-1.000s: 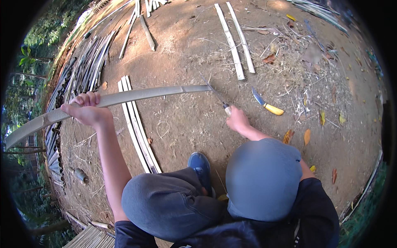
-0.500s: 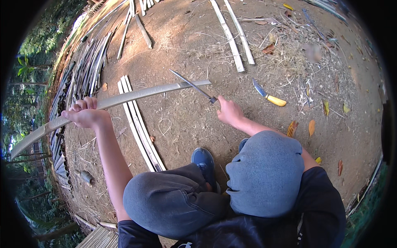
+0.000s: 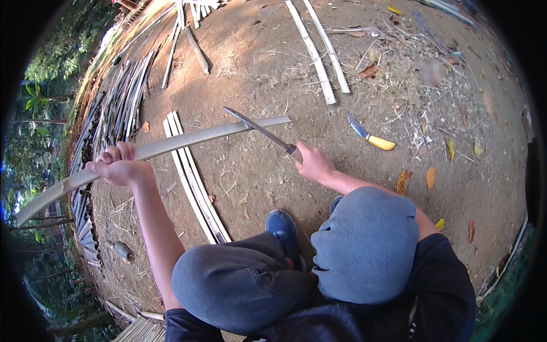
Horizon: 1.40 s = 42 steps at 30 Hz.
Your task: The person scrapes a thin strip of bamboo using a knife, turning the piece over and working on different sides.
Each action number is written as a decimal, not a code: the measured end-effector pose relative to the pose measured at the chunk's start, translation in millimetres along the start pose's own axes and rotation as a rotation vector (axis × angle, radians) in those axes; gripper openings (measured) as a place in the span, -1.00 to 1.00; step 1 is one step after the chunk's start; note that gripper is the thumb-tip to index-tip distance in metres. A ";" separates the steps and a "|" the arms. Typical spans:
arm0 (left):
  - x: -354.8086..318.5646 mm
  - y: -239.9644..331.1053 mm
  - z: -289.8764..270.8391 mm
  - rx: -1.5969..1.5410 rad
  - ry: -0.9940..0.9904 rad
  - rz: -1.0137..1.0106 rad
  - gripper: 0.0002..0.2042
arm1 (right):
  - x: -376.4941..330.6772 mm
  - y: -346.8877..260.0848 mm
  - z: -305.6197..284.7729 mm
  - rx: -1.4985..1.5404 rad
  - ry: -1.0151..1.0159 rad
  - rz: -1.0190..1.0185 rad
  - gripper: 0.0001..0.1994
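Head view, the only feed I have: one slat (image 3: 194, 138), long, grey and slightly curved by the lens, held off the ground and running from the far left to near the centre. One left hand (image 3: 118, 165), which I see wrapped around the slat, fingers over its upper edge. One right hand (image 3: 314, 163), closed on the handle of a knife (image 3: 263, 131); the blade crosses over the slat near its right end, and I cannot tell whether the two touch. One second knife (image 3: 380, 142), yellow-handled, on the ground right of the right hand. Pale strips (image 3: 195, 194), side by side, lying beneath the slat. Two white strips (image 3: 312, 48), on the dirt farther off. One pile of poles (image 3: 122, 91), at upper left. One orange leaf (image 3: 431, 178), beyond the bent right knee (image 3: 367, 245). One blue shoe (image 3: 282, 227), between the knees.
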<state>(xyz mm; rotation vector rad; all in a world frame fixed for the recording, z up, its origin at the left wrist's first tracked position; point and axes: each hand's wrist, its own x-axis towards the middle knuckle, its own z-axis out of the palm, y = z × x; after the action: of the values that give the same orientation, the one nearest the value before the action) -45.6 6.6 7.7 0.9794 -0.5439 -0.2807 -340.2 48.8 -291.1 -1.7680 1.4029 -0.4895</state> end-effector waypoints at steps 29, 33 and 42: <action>0.0 0.1 -1.5 0.055 -0.041 -0.008 -0.60 | 12.4 6.8 -12.8 -0.025 -0.019 0.168 -0.69; -2.2 2.4 0.8 0.051 -0.041 -0.028 -0.60 | 3.0 32.1 -10.9 -0.040 0.039 0.183 -0.70; -2.4 7.8 -2.3 -0.014 -0.176 -0.071 -0.56 | -1.5 35.2 -11.5 -0.167 0.067 0.253 -0.70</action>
<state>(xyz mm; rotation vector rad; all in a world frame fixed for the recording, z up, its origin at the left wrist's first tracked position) -46.5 13.5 12.4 0.9670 -0.6676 -0.4369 -370.8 44.1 -311.4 -1.6836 1.7299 -0.3059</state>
